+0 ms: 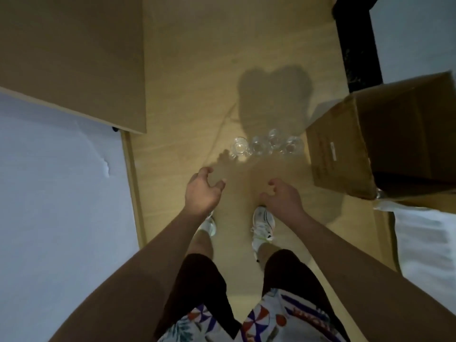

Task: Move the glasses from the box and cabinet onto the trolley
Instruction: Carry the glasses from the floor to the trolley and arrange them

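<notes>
Several clear glasses [267, 144] stand in a row on the wooden floor ahead of my feet. The leftmost glass [240, 145] catches a bright reflection. A brown cardboard box [385, 141] lies tilted at the right, its opening facing right. My left hand [202, 190] hangs above the floor short of the glasses, fingers loosely curled, holding nothing. My right hand [281, 197] hangs beside it, also loosely curled and empty. No trolley is in view.
A wooden cabinet side [74, 58] fills the upper left. White bedding [61, 206] lies at the left, more white fabric [424, 243] at the right. A black post [355, 45] stands at the top right. My white shoes [263, 225] are on the floor.
</notes>
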A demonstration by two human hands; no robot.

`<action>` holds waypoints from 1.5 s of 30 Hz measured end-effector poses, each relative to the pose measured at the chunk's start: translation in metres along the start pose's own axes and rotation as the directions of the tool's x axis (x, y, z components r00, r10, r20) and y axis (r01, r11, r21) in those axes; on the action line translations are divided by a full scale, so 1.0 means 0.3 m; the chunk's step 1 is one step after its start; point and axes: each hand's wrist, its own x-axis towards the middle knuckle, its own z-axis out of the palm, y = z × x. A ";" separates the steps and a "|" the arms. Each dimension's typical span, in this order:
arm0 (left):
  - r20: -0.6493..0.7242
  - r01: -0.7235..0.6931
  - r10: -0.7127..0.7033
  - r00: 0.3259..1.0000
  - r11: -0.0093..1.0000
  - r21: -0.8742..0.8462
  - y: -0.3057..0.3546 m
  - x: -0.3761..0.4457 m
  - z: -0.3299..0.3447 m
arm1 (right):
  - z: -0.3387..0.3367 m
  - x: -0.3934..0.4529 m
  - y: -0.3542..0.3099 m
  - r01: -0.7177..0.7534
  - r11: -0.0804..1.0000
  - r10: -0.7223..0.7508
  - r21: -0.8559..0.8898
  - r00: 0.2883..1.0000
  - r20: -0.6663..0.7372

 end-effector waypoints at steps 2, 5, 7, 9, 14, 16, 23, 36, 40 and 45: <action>0.022 0.031 -0.030 0.999 0.998 -0.058 -0.032 0.066 0.058 | 0.046 0.074 0.024 -0.041 0.998 0.042 0.044 0.999 -0.007; 0.053 0.054 -0.050 0.997 0.995 -0.089 -0.092 0.211 0.173 | 0.137 0.223 0.070 -0.108 0.985 0.110 0.132 0.994 -0.013; 0.075 0.078 -0.069 0.995 0.991 -0.113 -0.141 0.338 0.265 | 0.214 0.353 0.107 -0.145 0.975 0.149 0.169 0.989 -0.011; 0.089 0.092 -0.081 0.993 0.987 -0.133 -0.191 0.473 0.358 | 0.299 0.488 0.149 -0.184 0.959 0.193 0.216 0.981 -0.019; 0.101 0.159 -0.138 0.985 0.956 -0.245 -0.325 0.812 0.591 | 0.533 0.854 0.236 -0.224 0.932 0.238 0.285 0.971 -0.016; 0.105 0.215 -0.192 0.976 0.925 -0.312 -0.380 0.955 0.714 | 0.630 1.029 0.272 -0.219 0.898 0.246 0.381 0.969 -0.022; 0.138 0.228 -0.191 0.972 0.907 -0.354 -0.443 1.264 0.938 | 0.787 1.429 0.336 -0.234 0.538 0.315 0.810 0.947 0.065; 0.254 0.280 -0.172 0.952 0.824 -0.493 -0.434 1.378 0.980 | 0.825 1.546 0.329 -0.171 0.206 0.253 0.964 0.961 0.117; 0.276 0.333 -0.212 0.937 0.780 -0.530 -0.428 1.294 0.910 | 0.761 1.449 0.319 -0.201 0.313 0.347 0.928 0.934 0.085; 0.349 0.401 -0.232 0.908 0.721 -0.565 -0.339 1.081 0.656 | 0.637 1.144 0.206 -0.248 0.401 0.359 0.882 0.928 0.098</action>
